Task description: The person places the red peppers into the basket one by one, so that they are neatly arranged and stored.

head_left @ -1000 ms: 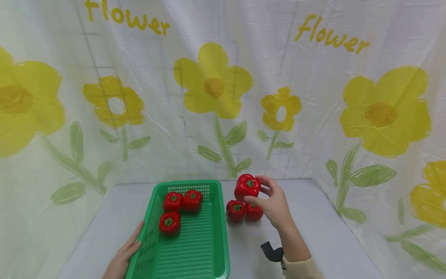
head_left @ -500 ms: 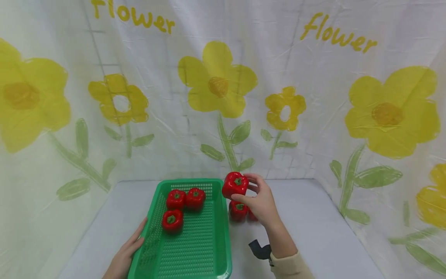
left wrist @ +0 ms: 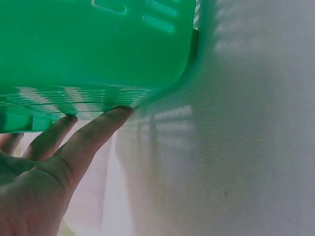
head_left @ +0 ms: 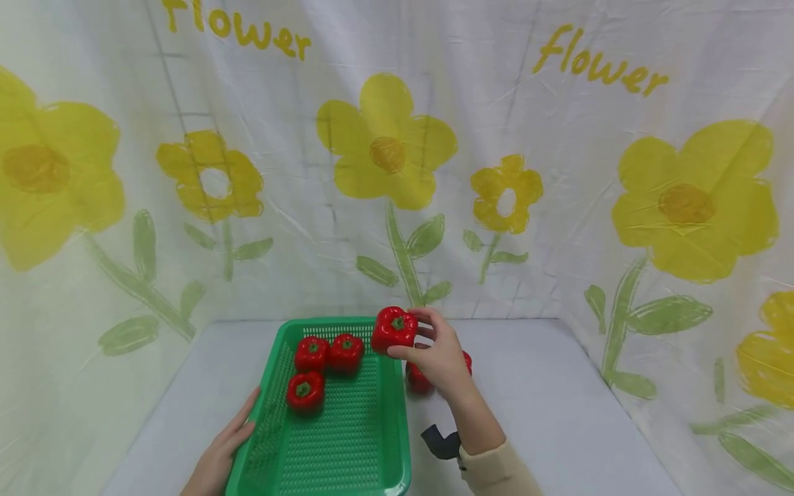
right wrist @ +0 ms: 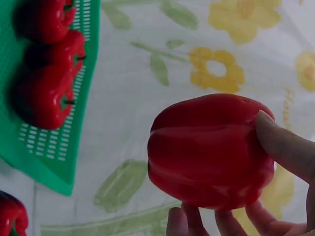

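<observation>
Shifted leftward within the last second, from above the loose pair to the far right corner of the rectangular green plastic mesh basket (head_left: 335,448): a glossy, blocky red bell pepper (head_left: 395,331), clamped between thumb and fingers of the bare right hand (head_left: 437,355). Brought to the rim, by the head view, but not yet set down inside (height above it impossible to tell). Probably means one pepper fewer to fetch. Bunched toward the basket's far left part: three similar red bell peppers (head_left: 304,393). Remaining on the smooth pale worktop (head_left: 546,413), just right of the basket: two more red bell peppers (head_left: 419,379), partly hidden behind the right hand. Touching the basket's outside at left, fingers straight and spread: the bare left hand (head_left: 217,451). Chiefly in the way: the raised right rim.
</observation>
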A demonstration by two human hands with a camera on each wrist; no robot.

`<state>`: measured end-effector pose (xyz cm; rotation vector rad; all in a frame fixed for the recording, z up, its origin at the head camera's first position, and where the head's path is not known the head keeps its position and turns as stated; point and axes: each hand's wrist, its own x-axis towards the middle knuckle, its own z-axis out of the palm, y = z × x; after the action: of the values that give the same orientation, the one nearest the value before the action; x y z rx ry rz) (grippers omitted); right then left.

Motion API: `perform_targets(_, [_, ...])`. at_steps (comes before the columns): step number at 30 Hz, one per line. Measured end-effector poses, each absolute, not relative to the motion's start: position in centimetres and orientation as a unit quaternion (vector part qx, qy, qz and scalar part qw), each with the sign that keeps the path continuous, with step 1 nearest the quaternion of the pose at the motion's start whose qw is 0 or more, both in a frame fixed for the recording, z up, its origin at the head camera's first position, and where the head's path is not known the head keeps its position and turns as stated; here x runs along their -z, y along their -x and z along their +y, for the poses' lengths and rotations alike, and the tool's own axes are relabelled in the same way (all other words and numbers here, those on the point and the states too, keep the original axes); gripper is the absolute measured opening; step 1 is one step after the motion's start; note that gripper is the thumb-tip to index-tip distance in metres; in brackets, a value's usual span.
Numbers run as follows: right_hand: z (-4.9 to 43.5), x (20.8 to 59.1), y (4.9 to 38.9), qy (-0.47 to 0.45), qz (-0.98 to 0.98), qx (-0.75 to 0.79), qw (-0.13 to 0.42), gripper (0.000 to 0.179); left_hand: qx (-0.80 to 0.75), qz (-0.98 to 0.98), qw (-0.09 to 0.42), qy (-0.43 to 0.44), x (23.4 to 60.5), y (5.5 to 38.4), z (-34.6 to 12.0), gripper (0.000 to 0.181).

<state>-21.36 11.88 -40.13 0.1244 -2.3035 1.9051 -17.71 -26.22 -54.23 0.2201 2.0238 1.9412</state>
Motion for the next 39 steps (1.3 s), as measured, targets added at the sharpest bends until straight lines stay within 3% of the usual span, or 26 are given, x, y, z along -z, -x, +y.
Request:
perform_targets(17, [9.3, 41.3, 22.4, -0.073, -0.761, -0.643, 0.056, 0.067, -0.686, 0.704, 0.167, -0.076, 54.1, 17.8, -26.0, 0.062])
perform_targets(39, [4.6, 44.7, 25.1, -0.017, -0.794, -0.607, -0.012, 0.070, -0.678, 0.713, 0.164, -0.065, 54.2, 17.5, -26.1, 0.062])
